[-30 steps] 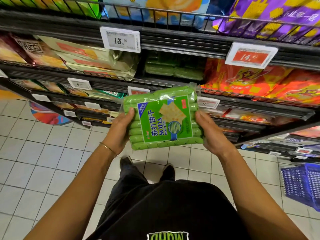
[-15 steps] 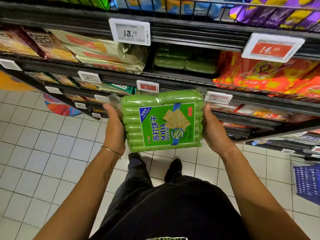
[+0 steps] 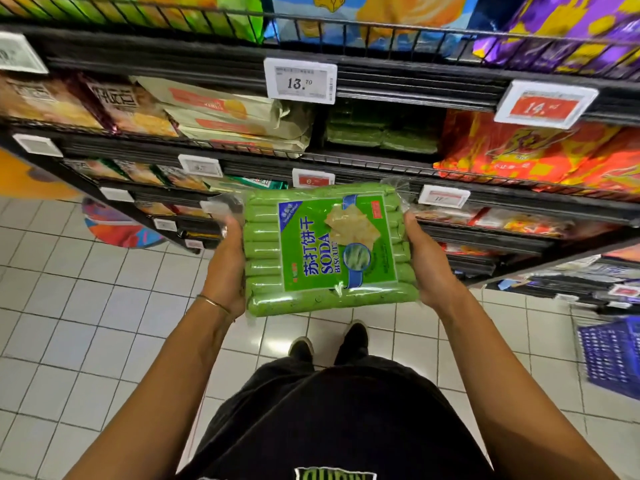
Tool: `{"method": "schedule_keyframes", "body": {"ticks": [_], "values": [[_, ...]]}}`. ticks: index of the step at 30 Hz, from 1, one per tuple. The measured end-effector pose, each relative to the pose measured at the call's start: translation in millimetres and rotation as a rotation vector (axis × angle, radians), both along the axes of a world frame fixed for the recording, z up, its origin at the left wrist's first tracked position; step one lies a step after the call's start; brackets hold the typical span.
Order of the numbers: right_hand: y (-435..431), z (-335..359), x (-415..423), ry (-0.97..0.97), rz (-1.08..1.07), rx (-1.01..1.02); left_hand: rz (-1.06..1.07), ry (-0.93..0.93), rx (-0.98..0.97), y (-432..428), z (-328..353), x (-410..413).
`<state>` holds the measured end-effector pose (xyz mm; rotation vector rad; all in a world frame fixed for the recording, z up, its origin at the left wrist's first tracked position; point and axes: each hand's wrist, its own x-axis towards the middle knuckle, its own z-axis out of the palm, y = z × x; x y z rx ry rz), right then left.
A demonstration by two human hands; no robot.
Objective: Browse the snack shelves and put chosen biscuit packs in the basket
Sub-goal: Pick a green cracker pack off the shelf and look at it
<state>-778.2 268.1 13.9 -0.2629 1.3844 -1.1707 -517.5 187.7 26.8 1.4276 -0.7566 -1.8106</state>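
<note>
Here, partway through a shopping trip, a person stands before the snack shelves (image 3: 398,88) holding a green soda biscuit pack (image 3: 325,251) flat and label-up in front of the body, clear of the shelving and above the tiled floor (image 3: 69,306). The left hand (image 3: 227,268) clasps one short edge and the right hand (image 3: 427,268) the other. The fingers of both curl round behind the pack and are largely hidden by it, so mostly the backs of the hands show. The choosing looks done or nearly so: the pack is off the shelf and appears to be getting a last look. What is left, on this view, is the drop itself. The blue basket (image 3: 613,362) sits on the floor well apart, low at the person's right, cut off by the frame edge and too blurred to tell what it holds. More green packs (image 3: 381,136), seemingly the same kind, lie in the shadowed bay under a price tag (image 3: 300,83) reading 13.70, between cream packets (image 3: 235,116) and orange bags (image 3: 540,154). Only open floor and the person's own shoes (image 3: 353,336) lie between pack and basket. The jutting lower shelf (image 3: 491,237) at the right is the one edge to swing clear of.
</note>
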Motion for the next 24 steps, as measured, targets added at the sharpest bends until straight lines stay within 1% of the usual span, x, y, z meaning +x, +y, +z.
{"method": "schedule_keyframes", "body": {"ticks": [4,7,12,16,20,24], "values": [[7.6,16.3,18.8,-0.065,-0.028,-0.023,-0.002,0.026,-0.019,-7.2,5.1,17.7],[15.6,25.3,34.4,-0.074,-0.029,-0.058,-0.041,0.132,0.024,-10.7,5.8,29.9],[30.4,23.4,53.2,-0.095,-0.069,-0.070,-0.173,0.310,0.119,-12.6,2.1,50.7],[37.3,21.9,63.0,-0.171,-0.051,-0.082,-0.247,0.406,0.105,-10.1,-0.1,66.6],[36.4,22.4,66.4,-0.218,-0.040,-0.023,-0.207,0.458,0.170,-7.1,-1.6,78.2],[34.0,26.8,68.1,-0.285,0.024,0.017,-0.200,0.500,0.208,-7.7,-4.2,85.6]]}}
